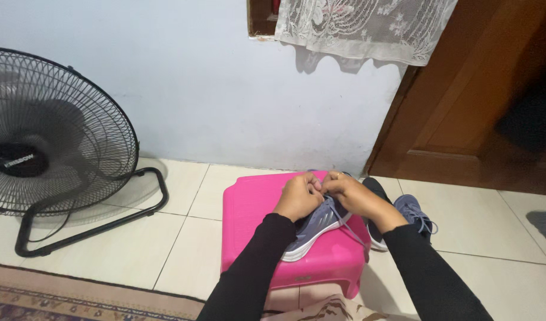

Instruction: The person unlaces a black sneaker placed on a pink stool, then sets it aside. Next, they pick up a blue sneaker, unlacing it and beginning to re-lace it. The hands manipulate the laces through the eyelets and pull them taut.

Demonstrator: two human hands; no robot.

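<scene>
At the far left, a black floor fan (47, 148) with a round wire grille is being shown standing on the pale floor tiles (136, 249), its tubular base resting just beside a patterned rug (59, 294) along the lower edge. Further right, a bright pink plastic stool (249, 208) is being used as the surface, set near the light blue wall (213, 89). A grey sneaker (311, 229) with a white sole is lying on the stool, tilted, its sole edge towards the wearer of the camera. The left hand (298, 197), in a black sleeve, is being closed around the sneaker's laces (331, 205) at the top of the shoe, fingers pinched. Touching it, the right hand (353, 196) is likewise being clenched on the laces, with one lace end trailing down across the stool towards the right. Just beyond the right wrist, a second grey sneaker (412, 214) is resting on the floor beside the stool. Above, a white lace curtain (362, 27) is hanging against the wall, and a brown wooden door (475, 95) is filling the right side.
</scene>
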